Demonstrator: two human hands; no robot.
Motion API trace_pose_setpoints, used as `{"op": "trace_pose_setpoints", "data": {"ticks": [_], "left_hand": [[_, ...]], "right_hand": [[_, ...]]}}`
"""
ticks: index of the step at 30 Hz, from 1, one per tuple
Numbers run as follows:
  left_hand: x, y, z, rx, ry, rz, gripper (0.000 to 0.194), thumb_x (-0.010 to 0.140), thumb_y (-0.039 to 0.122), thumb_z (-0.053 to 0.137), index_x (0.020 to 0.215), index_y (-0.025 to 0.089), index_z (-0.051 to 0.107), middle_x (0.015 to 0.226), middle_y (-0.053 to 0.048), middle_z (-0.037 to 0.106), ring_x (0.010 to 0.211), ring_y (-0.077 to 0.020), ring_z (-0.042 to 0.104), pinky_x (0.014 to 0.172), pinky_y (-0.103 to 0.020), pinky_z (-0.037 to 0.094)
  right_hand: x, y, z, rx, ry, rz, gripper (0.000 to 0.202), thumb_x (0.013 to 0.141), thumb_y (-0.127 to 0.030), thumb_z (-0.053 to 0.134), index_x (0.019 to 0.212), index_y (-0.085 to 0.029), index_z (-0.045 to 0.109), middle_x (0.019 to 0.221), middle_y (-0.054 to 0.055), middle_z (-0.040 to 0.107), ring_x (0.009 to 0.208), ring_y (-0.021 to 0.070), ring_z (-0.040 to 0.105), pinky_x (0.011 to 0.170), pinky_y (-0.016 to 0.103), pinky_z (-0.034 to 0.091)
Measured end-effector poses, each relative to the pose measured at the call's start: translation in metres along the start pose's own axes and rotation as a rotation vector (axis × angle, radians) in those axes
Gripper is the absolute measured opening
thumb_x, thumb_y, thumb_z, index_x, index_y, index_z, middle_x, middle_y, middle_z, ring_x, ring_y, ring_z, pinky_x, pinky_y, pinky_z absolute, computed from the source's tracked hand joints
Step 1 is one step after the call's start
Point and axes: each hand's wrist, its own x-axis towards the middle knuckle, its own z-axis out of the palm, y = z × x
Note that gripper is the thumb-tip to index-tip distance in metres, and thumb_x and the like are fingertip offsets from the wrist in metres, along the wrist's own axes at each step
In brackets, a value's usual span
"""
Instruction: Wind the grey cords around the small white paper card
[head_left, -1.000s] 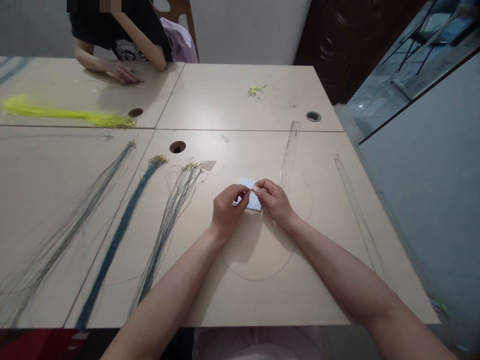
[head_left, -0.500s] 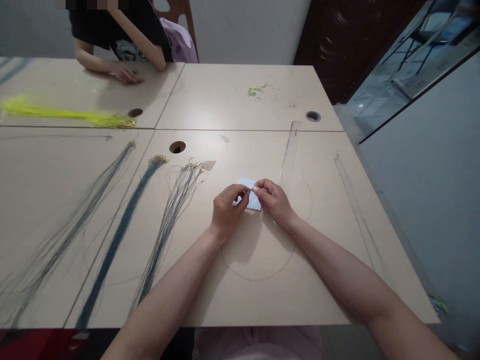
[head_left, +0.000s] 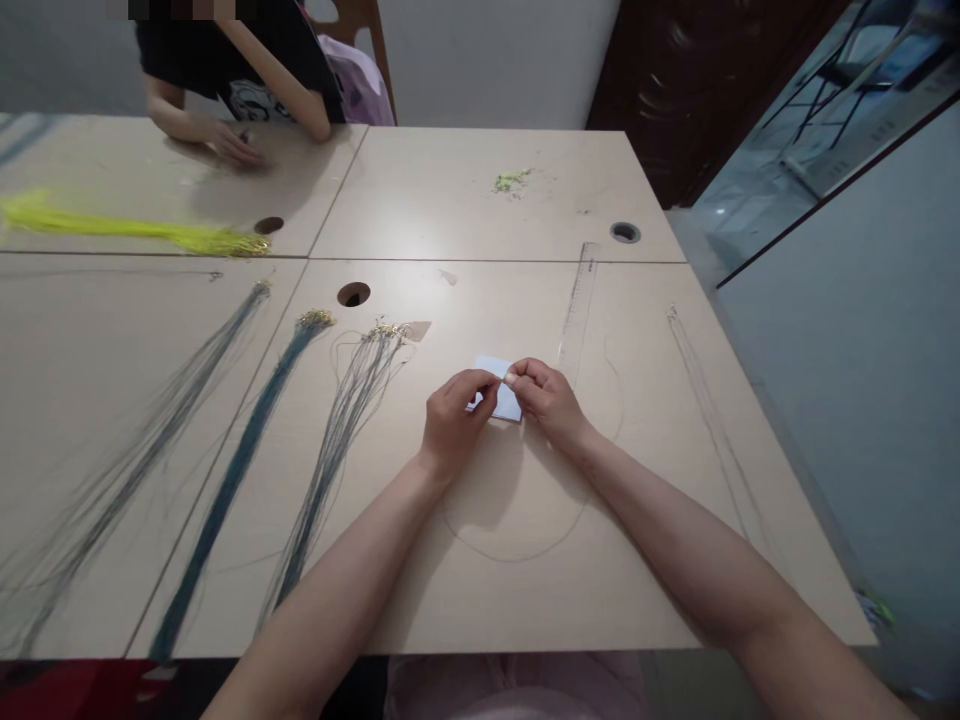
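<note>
The left hand (head_left: pixel 459 415) and right hand (head_left: pixel 553 402) met over a pale card (head_left: pixel 511 404), fingers of each pinched together; what they gripped I couldn't tell. A thin cord (head_left: pixel 516 561) curved across the tabletop (head_left: pixel 487 610) at their six o'clock, and a clear ruler (head_left: pixel 577 305) lay toward one o'clock.

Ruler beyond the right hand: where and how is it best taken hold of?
The ruler is probably best pinched across its long edges near the far end, from above: it lies narrow and flat on the table, its near end close to the right hand.
</note>
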Motion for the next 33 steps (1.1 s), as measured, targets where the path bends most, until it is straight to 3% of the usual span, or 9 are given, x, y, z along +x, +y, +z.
{"op": "trace_pose_setpoints", "data": {"ticks": [10, 19, 33], "left_hand": [[0.0012, 0.0006, -0.0014, -0.015, -0.033, -0.007, 0.010, 0.078, 0.011, 0.053, 0.082, 0.018, 0.057, 0.072, 0.000, 0.062, 0.062, -0.0073, 0.053, 0.059, -0.019, 0.044], [0.0046, 0.0049, -0.0031, -0.005, 0.024, -0.052, 0.008, 0.076, 0.016, 0.058, 0.084, 0.018, 0.058, 0.069, 0.001, 0.060, 0.057, -0.0067, 0.052, 0.055, -0.019, 0.044], [0.0044, 0.0037, -0.0053, -0.023, -0.058, -0.042, 0.008, 0.080, 0.017, 0.053, 0.086, 0.017, 0.059, 0.074, -0.002, 0.062, 0.061, -0.0080, 0.052, 0.059, -0.021, 0.044]], "right_hand": [[-0.0005, 0.0008, -0.0001, -0.025, -0.002, -0.010, 0.018, 0.076, -0.037, 0.053, 0.076, -0.019, 0.052, 0.050, -0.007, 0.033, 0.046, 0.0080, 0.030, 0.046, 0.022, 0.024], [-0.0004, -0.0002, 0.0011, 0.003, 0.024, 0.002, 0.021, 0.076, -0.038, 0.055, 0.073, -0.018, 0.051, 0.049, -0.007, 0.036, 0.045, 0.0079, 0.032, 0.045, 0.022, 0.025], [-0.0012, -0.0018, 0.0015, -0.039, 0.026, -0.007, 0.023, 0.076, -0.041, 0.056, 0.071, -0.019, 0.051, 0.048, -0.007, 0.034, 0.044, 0.0081, 0.031, 0.045, 0.022, 0.024]]}}
